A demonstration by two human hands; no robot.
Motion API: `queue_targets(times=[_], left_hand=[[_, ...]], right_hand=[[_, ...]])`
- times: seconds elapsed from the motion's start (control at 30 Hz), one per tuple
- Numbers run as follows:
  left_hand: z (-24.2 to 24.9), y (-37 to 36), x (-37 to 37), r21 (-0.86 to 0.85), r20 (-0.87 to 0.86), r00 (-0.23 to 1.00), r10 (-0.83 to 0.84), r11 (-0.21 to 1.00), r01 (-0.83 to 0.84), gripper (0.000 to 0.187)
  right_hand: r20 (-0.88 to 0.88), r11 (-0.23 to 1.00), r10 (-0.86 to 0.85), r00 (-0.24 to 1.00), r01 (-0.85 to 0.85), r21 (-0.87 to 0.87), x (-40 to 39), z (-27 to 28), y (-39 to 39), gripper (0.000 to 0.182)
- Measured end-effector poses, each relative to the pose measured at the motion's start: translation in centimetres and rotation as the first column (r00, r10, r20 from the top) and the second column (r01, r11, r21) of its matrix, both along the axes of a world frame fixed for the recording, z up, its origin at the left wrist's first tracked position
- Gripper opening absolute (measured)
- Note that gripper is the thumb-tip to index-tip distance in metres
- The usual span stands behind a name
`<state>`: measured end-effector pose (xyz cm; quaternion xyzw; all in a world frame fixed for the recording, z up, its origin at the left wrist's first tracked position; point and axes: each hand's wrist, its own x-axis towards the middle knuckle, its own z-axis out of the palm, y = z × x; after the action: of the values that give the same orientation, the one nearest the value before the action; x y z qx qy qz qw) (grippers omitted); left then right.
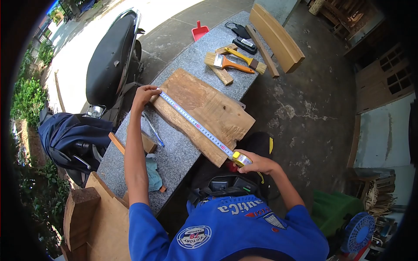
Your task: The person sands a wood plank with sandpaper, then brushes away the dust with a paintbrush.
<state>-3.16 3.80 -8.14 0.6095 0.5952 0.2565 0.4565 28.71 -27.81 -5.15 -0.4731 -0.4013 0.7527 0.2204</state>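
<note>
A rough-edged wooden board (pixel 217 106) lies flat on the speckled stone table. The tape measure (pixel 241 159) has a yellow case, and its white blade is pulled out along the board's length. At the board's far left corner, my left hand (pixel 145 96) is closed, pinching the end of the blade. My right hand (pixel 257 162) wraps round the case just past the board's near end. On the stone beside my left forearm lies a blue pen (pixel 154 130), with a wood block (pixel 148 143) and a light blue cloth (pixel 153 175) close by.
Two paintbrushes (pixel 235 65) rest on wood pieces toward the table's (pixel 183 150) far end, near a black case (pixel 245 45). A thick plank (pixel 278 37) and a thin strip (pixel 262 52) lie at the far right edge. A motorbike (pixel 111 61) stands left.
</note>
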Motion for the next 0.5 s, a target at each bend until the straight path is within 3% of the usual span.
queue_targets(times=[0.2, 0.5], left_hand=[[-0.7, 0.2, -0.2, 0.017, 0.041, 0.999, -0.015, 1.0, 0.014, 0.022], [-1.3, -0.1, 0.0, 0.054, 0.083, 0.996, 0.016, 0.998, -0.021, 0.017]], right_hand=[[0.015, 0.999, -0.003, 1.0, 0.002, 0.052, -0.1, -0.6, -0.1, 0.057], [0.048, 1.0, 0.018, 0.999, -0.018, -0.002, 0.0, -0.2, 0.6, 0.049]])
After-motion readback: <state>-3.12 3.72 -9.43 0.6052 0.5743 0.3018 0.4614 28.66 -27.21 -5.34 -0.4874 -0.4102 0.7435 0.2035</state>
